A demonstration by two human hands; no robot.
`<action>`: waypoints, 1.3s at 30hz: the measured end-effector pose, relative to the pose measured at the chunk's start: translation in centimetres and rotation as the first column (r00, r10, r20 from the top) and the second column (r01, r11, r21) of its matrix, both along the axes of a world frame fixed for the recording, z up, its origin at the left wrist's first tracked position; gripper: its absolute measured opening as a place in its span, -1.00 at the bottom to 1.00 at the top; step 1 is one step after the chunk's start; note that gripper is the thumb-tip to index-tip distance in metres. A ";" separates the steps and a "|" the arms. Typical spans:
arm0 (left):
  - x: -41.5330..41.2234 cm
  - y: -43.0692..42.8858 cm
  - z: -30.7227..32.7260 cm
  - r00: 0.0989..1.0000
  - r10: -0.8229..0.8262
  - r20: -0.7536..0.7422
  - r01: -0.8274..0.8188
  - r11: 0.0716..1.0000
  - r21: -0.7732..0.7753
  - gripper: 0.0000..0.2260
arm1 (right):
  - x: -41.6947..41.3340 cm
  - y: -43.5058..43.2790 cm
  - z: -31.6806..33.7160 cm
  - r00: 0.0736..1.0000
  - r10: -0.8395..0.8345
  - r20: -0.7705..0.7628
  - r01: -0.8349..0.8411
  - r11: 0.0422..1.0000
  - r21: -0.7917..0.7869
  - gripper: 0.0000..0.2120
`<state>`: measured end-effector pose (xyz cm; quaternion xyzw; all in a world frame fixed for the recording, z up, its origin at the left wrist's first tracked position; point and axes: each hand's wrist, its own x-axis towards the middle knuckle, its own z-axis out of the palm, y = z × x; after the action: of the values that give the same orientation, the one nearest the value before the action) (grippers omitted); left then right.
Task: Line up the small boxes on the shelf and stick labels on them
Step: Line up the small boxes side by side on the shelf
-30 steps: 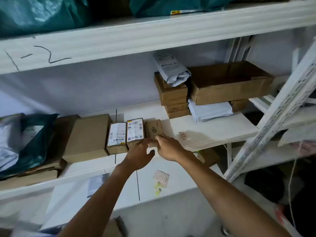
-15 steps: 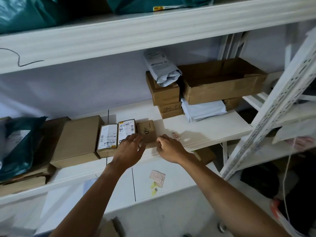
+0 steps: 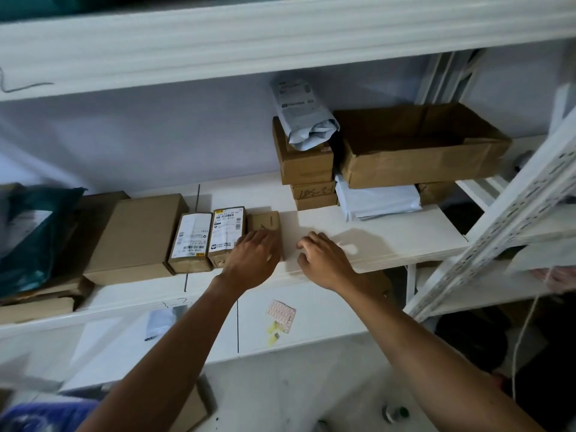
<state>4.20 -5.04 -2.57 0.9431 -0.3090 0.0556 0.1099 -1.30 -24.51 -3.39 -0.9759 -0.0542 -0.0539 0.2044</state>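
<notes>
Three small boxes stand side by side near the front of the white shelf (image 3: 389, 232): one with a white label (image 3: 191, 235), one with a printed label (image 3: 227, 226), and a plain brown box (image 3: 265, 220) on the right. My left hand (image 3: 255, 257) lies flat on the near half of the plain brown box, fingers reaching its right edge. My right hand (image 3: 324, 260) rests on the bare shelf just right of that box, fingers bent and tips down. Whatever is under its fingers is hidden.
A larger brown box (image 3: 137, 232) sits left of the row, with dark green bags (image 3: 28, 238) beyond it. Stacked boxes (image 3: 307, 169), a grey mailer (image 3: 299, 116) and an open carton (image 3: 420, 151) stand at the back right. A pink label sheet (image 3: 280, 314) lies on the lower shelf. A slanted white upright (image 3: 498, 219) is on the right.
My left hand slid right, off the printed-label box and onto the plain brown box. My right hand moved right over the spot where a small pink label lay; that label is no longer visible.
</notes>
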 end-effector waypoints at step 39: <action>1.7 9.1 6.5 0.987 0.160 -0.013 -0.160 0.985 -0.066 -0.53 | 5.1 10.0 6.4 0.993 0.102 0.054 -0.095 0.988 -0.123 -0.68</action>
<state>5.92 4.10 3.94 0.9608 -0.2297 0.0710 0.1378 3.78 -14.49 3.01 -0.9805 -0.1116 -0.0695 0.1459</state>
